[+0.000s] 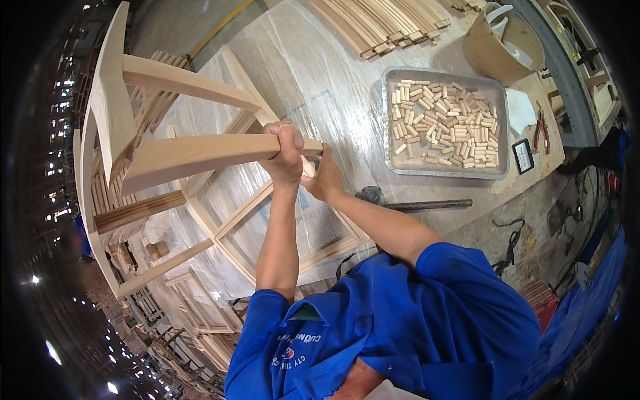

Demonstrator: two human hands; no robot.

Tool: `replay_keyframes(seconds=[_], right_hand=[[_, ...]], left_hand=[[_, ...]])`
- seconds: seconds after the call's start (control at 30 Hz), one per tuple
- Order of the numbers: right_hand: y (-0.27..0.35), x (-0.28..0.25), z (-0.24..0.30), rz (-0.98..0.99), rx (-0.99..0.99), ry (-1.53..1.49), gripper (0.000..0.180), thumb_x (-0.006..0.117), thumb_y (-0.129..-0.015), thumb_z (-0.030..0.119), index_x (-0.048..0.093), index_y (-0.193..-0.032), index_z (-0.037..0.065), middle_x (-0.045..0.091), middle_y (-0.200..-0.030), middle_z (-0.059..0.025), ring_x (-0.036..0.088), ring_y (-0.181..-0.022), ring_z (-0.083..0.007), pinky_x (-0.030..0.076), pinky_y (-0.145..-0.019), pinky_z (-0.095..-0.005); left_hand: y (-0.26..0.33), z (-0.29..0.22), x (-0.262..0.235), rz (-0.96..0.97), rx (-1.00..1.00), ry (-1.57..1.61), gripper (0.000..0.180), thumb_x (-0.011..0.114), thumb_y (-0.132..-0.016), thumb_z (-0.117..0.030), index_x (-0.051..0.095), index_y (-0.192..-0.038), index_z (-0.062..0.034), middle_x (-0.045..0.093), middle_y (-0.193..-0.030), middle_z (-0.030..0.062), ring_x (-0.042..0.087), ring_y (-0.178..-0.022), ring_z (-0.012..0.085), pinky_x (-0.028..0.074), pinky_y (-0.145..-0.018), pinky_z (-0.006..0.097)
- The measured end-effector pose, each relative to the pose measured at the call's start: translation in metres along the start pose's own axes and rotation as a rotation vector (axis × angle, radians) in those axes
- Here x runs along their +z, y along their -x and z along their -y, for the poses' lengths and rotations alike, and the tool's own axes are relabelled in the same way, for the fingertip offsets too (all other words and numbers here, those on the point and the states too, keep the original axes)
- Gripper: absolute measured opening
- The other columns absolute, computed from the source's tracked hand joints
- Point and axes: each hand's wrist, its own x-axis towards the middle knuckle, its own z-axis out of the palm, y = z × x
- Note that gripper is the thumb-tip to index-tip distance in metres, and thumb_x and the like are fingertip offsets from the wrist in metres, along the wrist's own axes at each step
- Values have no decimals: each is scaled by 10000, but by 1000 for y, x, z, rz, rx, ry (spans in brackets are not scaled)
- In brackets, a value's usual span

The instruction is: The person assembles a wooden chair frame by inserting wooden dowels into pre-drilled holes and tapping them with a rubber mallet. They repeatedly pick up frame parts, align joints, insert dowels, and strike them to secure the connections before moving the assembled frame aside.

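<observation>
A pale wooden chair frame (235, 217) stands on the plastic-covered table at the left. Across its top runs a curved wooden chair part (200, 158), wide at the left end and narrower toward my hands. Wrapped in a fist round this part, near its narrow end, is my left hand (285, 155). My right hand (325, 177) grips the same part's end from the right, its thumb low and fingers over the far side. The joint under my hands is mostly hidden. Below my right forearm lies a mallet (430, 205) with a dark head and handle.
A metal tray (445, 172) of wooden dowels sits right of my hands. Beyond it stand a tan bucket (487, 57) and stacked wooden strips (373, 27). Red-handled pliers (541, 133) and a small dark-framed object (523, 156) lie at the table's right. More frames (200, 300) stand lower left.
</observation>
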Motion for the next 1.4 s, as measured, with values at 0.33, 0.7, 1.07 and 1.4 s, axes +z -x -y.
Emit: replay_keyframes(seconds=[0.33, 0.7, 1.07, 1.4], right_hand=[[1, 3, -12, -123, -108, -90, 1026, 872, -750, 246, 266, -1542, 1, 628, -1351, -250, 655, -1201, -442, 534, -982, -505], [1, -1, -5, -73, -66, -28, 1174, 882, -730, 239, 153, -1619, 3, 567, -1440, -265, 634, -1251, -429, 527, -1026, -492], [-5, -4, 0, -6, 0, 22, 1204, 901, -749, 286, 136, -1627, -17, 537, -1495, -265, 626, -1282, -416, 514, -1057, -474], [-6, -5, 5, -10, 22, 22, 1111, 885, -766, 253, 201, -1599, -13, 577, -1468, -238, 621, -1293, -407, 501, -1081, -471]], left_hand=[[5, -18, 20, -129, -16, -206, 289, 533, -923, -13, 490, -639, -45, 537, -575, 44, 529, -512, 151, 469, -542, 317], [-3, -5, 7, -103, -39, -126, 311, 548, -915, 5, 461, -624, -60, 511, -565, 54, 531, -493, 169, 476, -519, 338], [-5, -4, 9, -150, -97, -108, 286, 537, -883, -42, 531, -598, -52, 550, -562, 47, 547, -504, 168, 469, -534, 335], [-12, -4, 8, -138, -93, -51, 287, 539, -906, -25, 510, -621, -42, 551, -558, 54, 540, -492, 155, 457, -499, 316]])
